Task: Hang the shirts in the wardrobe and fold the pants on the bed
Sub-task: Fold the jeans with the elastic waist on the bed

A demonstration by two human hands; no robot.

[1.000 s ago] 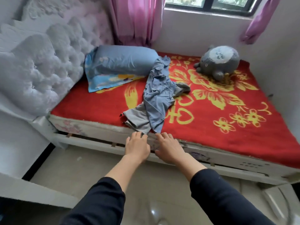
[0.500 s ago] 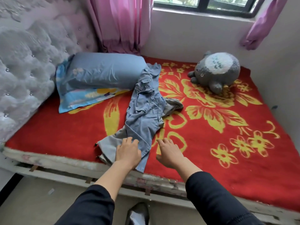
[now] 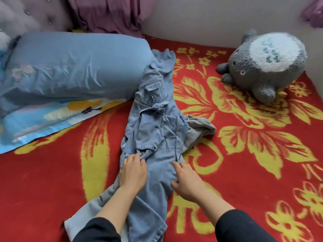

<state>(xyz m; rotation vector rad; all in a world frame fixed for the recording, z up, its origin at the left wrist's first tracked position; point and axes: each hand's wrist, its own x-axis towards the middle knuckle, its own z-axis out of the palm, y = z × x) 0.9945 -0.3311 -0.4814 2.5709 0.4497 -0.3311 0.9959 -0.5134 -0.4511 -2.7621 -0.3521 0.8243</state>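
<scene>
A crumpled pair of light blue denim pants (image 3: 153, 123) lies lengthwise on the bed's red and yellow flowered blanket (image 3: 52, 172), its far end against the pillow. A grey garment (image 3: 199, 126) lies partly under it, showing at the right and at the near left. My left hand (image 3: 132, 173) rests on the pants near a pocket flap, fingertips curling into the denim. My right hand (image 3: 187, 180) lies on the pants' right edge, and its fingers look bent into the fabric there.
A blue pillow (image 3: 73, 67) on a patterned pillowcase fills the left. A grey and white plush toy (image 3: 264, 65) sits at the far right against the wall. Pink curtains (image 3: 108, 14) hang behind, next to a padded headboard at top left.
I have moved in close over the bed. Both hands went forward from the bed's edge onto the denim pants, the left reaching the pocket area and the right the pants' right edge.
</scene>
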